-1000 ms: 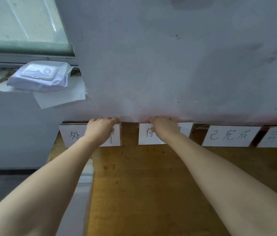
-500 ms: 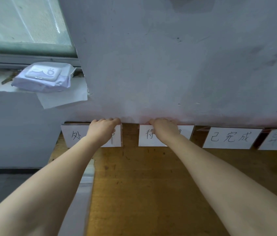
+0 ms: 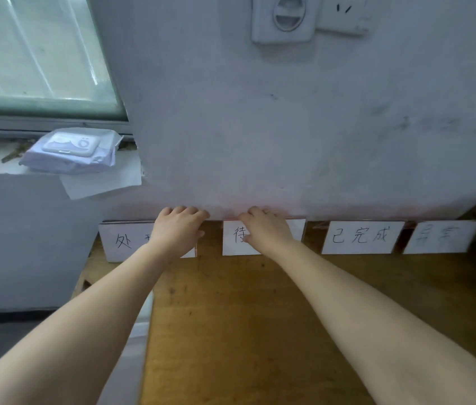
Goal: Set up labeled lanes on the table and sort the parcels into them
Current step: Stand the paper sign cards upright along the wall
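Note:
Several white label cards with handwritten characters stand in a row along the back edge of the wooden table (image 3: 245, 317), leaning on the wall. My left hand (image 3: 176, 229) grips the top edge of the leftmost card (image 3: 119, 242), covering its right half. My right hand (image 3: 266, 229) grips the top of the second card (image 3: 235, 244). The third card (image 3: 360, 236) and the blurred fourth card (image 3: 441, 236) stand untouched to the right. No parcels are in view.
A pack of wet wipes (image 3: 70, 150) lies on the window sill at left, on a sheet of paper (image 3: 102, 182). A wall socket (image 3: 286, 16) sits high on the wall. The table's left edge drops to the floor.
Both hands stay on the same two cards. The view has tilted up a little, bringing the wall socket into sight.

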`<state>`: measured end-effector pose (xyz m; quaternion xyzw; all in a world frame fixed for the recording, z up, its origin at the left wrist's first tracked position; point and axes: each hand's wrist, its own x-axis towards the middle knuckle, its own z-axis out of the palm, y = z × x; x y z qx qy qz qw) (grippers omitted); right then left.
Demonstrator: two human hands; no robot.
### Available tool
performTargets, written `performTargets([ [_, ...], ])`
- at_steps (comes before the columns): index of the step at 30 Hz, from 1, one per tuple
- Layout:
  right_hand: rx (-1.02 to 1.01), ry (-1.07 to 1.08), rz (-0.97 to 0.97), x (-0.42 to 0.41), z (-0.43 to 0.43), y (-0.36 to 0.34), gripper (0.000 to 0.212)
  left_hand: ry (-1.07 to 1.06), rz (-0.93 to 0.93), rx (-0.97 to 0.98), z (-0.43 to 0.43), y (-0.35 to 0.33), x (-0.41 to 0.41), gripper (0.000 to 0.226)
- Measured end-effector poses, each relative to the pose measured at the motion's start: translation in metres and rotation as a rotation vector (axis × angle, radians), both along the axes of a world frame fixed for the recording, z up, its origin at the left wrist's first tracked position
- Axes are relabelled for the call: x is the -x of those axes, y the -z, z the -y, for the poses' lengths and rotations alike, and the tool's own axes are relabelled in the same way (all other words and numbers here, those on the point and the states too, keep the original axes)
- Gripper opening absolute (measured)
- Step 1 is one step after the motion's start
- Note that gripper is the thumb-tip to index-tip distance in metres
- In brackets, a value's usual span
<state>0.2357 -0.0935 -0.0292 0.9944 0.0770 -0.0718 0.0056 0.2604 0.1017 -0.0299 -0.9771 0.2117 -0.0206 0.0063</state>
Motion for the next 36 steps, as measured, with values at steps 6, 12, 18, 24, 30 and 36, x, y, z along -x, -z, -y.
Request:
performTargets([
  [6,0.003,0.038,-0.027,0.054,0.01,-0.03,0.04,0.091,-0.004,-0.01,0.013,-0.028,0.035,0.034],
  [12,0.023,-0.001,0.026,0.103,0.009,-0.058,0.04,0.119,0.026,-0.026,-0.001,-0.064,0.092,0.031],
  [18,-0.034,-0.129,0.061,0.145,-0.025,-0.071,0.037,-0.006,0.074,-0.039,-0.051,-0.092,0.171,0.027],
  [24,-0.065,-0.356,0.078,0.19,-0.085,-0.058,0.038,-0.277,0.0,-0.058,-0.113,-0.075,0.256,0.023],
  [30,-0.114,-0.521,0.051,0.223,-0.144,-0.036,0.036,-0.456,-0.064,-0.065,-0.156,-0.048,0.319,0.02],
  [36,-0.093,-0.569,0.023,0.237,-0.179,-0.021,0.037,-0.603,-0.158,0.077,-0.194,-0.018,0.35,0.017],
])
